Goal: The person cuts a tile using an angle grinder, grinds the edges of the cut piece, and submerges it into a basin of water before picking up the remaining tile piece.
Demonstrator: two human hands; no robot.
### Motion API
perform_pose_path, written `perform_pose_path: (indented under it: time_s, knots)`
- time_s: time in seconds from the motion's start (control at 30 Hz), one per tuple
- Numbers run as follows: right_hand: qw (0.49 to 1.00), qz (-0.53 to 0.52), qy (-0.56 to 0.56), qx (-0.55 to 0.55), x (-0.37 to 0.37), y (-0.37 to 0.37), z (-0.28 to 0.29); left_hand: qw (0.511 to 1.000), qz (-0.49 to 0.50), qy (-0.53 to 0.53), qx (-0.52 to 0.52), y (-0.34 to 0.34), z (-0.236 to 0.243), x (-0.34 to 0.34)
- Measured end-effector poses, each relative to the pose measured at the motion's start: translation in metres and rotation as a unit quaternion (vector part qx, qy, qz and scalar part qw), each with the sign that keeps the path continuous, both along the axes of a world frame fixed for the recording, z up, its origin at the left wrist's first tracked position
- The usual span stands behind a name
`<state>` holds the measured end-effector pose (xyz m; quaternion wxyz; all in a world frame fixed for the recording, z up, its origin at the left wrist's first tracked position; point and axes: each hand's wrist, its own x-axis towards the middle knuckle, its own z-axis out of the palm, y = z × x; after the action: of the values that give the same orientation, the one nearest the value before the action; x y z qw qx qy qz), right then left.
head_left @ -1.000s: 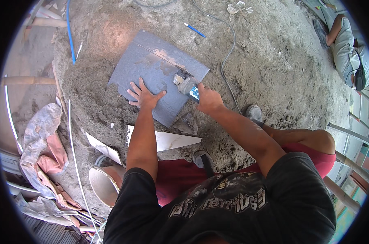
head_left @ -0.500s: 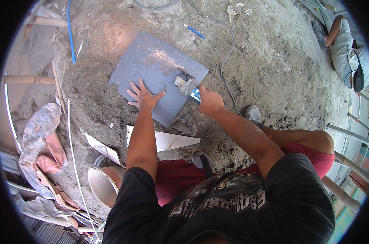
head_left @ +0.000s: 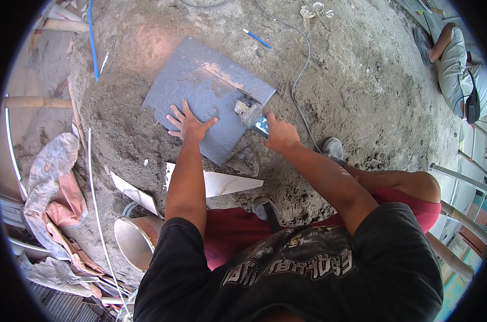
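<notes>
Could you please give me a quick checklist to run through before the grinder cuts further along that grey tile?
1. Left hand flat on the tile, holding it down: ok.
2. Right hand gripping the grinder: ok.
3. Fingers apart from the disc: ok.
4. Cord lying away from the cut: ok.
5. Tile bedded evenly on the sand: cannot tell.
6. Gloves on: not ok, hands bare.

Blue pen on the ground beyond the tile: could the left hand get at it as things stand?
Probably not without shifting. The left hand lies flat, pressing the grey tile, and the blue pen lies on bare ground past the tile's far edge. Nothing blocks the path, but the arm already looks well extended.
</notes>
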<state>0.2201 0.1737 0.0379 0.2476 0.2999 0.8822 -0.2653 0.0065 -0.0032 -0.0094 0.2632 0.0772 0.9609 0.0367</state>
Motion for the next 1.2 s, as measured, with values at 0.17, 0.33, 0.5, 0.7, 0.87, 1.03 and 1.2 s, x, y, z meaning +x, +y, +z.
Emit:
perform_pose_path:
  time_s: [0.17, 0.33, 0.5, 0.7, 0.87, 1.03, 1.2]
  knots:
    - [1.0, -0.001, 0.003, 0.012, 0.002, 0.004, -0.011, 1.0, -0.003, 0.001, 0.014, 0.004, -0.001, 0.001]
    - [1.0, -0.005, -0.005, 0.004, 0.002, 0.001, -0.007, 1.0, 0.001, -0.001, 0.019, 0.002, 0.0, 0.001]
    - [1.0, -0.004, 0.0, 0.01, 0.006, 0.003, -0.009, 1.0, -0.004, -0.006, 0.02, 0.004, 0.002, 0.001]
    - [1.0, -0.008, -0.001, 0.018, 0.008, 0.0, -0.004, 1.0, -0.006, -0.004, 0.028, 0.0, -0.002, 0.0]
    - [1.0, -0.003, -0.005, 0.019, 0.012, 0.002, -0.012, 1.0, -0.009, 0.004, 0.026, 0.0, -0.004, 0.0]
    - [1.0, -0.007, -0.006, 0.022, 0.013, -0.001, -0.015, 1.0, -0.006, 0.0, 0.022, -0.001, -0.001, 0.001]
    - [1.0, -0.013, 0.006, 0.022, 0.015, 0.001, -0.011, 1.0, -0.008, -0.001, 0.011, 0.004, 0.002, 0.0]
